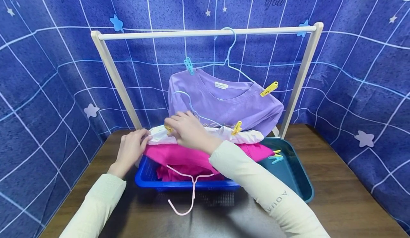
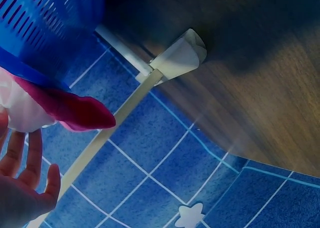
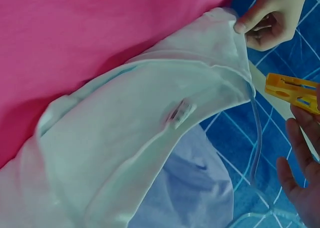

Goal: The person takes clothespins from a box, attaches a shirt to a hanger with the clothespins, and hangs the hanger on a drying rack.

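You work in a small laundry corner, though whether it belongs to a home or a staged booth cannot be told. Blue covering [image 1: 352, 88] printed with grid lines, clouds and stars hangs ahead and at both sides. Before you are a wood-grain tabletop [image 1: 339, 181], a clothes rail [image 1: 192, 33] hung with a purple shirt [image 1: 224, 104], a blue basket [image 1: 160, 185] and a white garment [image 1: 248, 137].

At centre, the lilac shirt [image 1: 217, 106] and white garment [image 3: 115, 133] are matt cloth. Yellow pegs [image 1: 237, 128], the blue basket [image 1: 144, 183] and lower-right green tray [image 1: 291, 177] are smooth plastic. The rack [image 1: 114, 77] is matt wood; the table [image 1: 336, 181], wood-grained, faintly glossy.
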Action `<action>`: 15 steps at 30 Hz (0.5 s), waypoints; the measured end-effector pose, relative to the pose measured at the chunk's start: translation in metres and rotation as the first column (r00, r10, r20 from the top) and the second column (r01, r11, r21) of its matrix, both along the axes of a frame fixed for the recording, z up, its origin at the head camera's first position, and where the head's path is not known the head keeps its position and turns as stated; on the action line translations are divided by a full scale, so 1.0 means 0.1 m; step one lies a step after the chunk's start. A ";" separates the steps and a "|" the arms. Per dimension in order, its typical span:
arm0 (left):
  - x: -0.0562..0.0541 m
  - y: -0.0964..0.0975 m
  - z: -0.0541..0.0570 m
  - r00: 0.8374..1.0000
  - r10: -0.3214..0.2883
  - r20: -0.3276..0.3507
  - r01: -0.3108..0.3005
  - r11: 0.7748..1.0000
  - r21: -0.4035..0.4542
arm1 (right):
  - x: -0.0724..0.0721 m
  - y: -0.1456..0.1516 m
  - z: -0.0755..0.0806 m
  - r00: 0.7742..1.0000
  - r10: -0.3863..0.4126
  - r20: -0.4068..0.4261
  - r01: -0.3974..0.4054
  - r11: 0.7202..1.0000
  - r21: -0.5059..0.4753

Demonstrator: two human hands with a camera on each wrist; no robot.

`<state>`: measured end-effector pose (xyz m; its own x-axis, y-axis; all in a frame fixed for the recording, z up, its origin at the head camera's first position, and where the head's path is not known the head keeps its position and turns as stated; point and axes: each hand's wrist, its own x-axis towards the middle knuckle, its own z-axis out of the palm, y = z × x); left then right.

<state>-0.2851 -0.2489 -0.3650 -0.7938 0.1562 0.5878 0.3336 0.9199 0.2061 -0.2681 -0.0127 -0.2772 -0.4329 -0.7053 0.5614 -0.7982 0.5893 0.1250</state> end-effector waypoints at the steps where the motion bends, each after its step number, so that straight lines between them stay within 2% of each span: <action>1: 0.00 0.00 0.00 1.000 0.000 -0.003 0.000 1.000 -0.002 | -0.01 -0.03 0.01 1.000 0.003 0.006 -0.003 1.000 -0.003; 15: 0.01 0.00 0.00 1.000 -0.001 -0.009 0.001 1.000 -0.010 | -0.13 -0.35 0.02 0.996 -0.092 -0.019 0.092 0.996 0.001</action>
<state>-0.2844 -0.2492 -0.3648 -0.7884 0.1626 0.5933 0.3360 0.9217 0.1938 -0.2807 -0.0480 -0.2748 -0.4849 -0.6643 0.5689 -0.7381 0.6597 0.1412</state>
